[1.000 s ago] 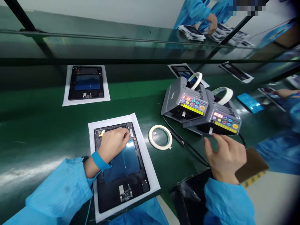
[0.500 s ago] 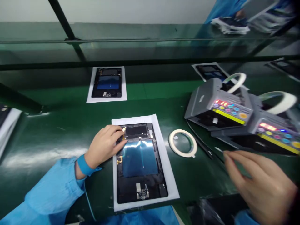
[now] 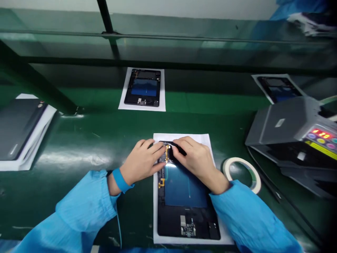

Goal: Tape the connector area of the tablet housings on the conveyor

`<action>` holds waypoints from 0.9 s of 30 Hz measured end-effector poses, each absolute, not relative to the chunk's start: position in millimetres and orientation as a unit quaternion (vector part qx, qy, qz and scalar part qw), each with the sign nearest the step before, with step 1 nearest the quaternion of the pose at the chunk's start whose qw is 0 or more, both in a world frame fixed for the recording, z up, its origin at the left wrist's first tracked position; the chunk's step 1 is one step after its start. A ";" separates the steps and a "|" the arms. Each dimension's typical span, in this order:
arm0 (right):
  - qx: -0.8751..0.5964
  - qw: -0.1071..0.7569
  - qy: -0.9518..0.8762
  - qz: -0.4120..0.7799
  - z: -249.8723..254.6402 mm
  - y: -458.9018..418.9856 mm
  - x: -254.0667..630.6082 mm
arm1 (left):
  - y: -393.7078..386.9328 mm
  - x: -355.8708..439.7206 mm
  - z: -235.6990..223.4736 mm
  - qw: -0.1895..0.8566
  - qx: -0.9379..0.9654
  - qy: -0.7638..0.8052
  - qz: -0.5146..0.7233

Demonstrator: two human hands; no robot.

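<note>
In front of me an opened tablet (image 3: 188, 186) lies on a white sheet (image 3: 226, 239), its circuit parts and blue-filmed battery area showing. My left hand (image 3: 144, 160) rests over its upper left edge, fingers apart, beside an orange flex cable (image 3: 167, 153). My right hand (image 3: 196, 158) is pinched over the tablet's top, close to that cable. It holds a small strip of white tape (image 3: 170, 144), mostly hidden by the fingertips. A blue wrist strap (image 3: 121, 180) with a cord circles my left wrist.
A roll of tape (image 3: 243, 161) lies right of the tablet. Further right stands a grey tape dispenser (image 3: 286, 130) with cables before it. Another opened tablet (image 3: 143, 88) is at the back, another (image 3: 279, 86) behind the dispenser. Dark panels on white sheets (image 3: 18, 126) sit left, near a green post (image 3: 47, 84).
My right hand has left the tape dispenser with a small strip and come over the tablet's top. My left hand has shifted to the tablet's upper left edge. The view has turned left.
</note>
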State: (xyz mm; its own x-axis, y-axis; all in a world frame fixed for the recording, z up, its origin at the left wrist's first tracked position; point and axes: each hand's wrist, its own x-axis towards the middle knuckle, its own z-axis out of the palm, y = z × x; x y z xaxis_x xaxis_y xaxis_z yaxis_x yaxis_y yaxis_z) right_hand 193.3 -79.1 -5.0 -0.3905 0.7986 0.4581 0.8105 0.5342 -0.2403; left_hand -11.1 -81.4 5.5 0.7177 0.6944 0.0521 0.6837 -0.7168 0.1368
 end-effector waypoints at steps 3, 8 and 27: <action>-0.479 0.268 -0.835 -0.034 -13.4 -76.8 192.0 | -81.9 -11.5 3.6 0.053 0.926 0.370 0.053; -0.467 0.250 -0.845 -0.076 -14.0 -77.0 190.8 | -82.6 -11.4 0.6 0.052 0.925 0.371 0.063; -0.464 0.224 -0.849 -0.121 -17.4 -76.1 187.6 | -83.6 -9.2 0.9 0.047 0.925 0.373 0.058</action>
State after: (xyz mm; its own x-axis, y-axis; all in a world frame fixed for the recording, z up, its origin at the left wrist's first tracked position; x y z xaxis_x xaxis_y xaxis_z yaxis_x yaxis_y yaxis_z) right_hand 187.6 -76.1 -17.4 -0.4693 0.7328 0.4928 0.8410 0.5410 -0.0035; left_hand -9.2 -83.6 0.9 0.7144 0.6961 0.0714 0.6852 -0.7166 0.1306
